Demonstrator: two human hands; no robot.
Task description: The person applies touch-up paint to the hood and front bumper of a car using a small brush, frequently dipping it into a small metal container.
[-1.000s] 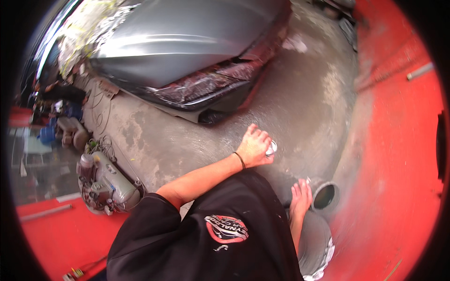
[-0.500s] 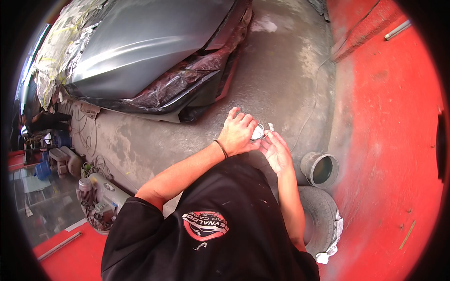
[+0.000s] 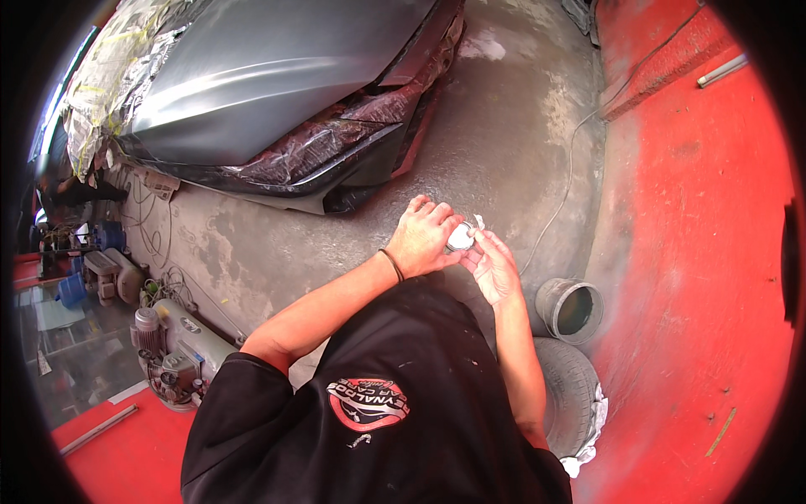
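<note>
My left hand, with a dark band at its wrist, is closed round a small round can with a pale face and a shiny rim. The fingers hide most of its side. My right hand meets the can from the other side, thumb and fingertips pressed together at its rim. A small whitish scrap sticks up just beyond those fingertips; whether they pinch it I cannot tell. Both hands are held in front of my body, above the concrete floor.
A dark grey car with plastic- and paper-masked parts stands ahead on the left. To the right are an open bucket, a tyre and a red wall. An air compressor sits at lower left; a thin cable runs along the floor.
My right fingertips have moved slightly left, further over the can's rim, and the whitish scrap has shifted with them. The left hand keeps its grip. The view has turned slightly.
</note>
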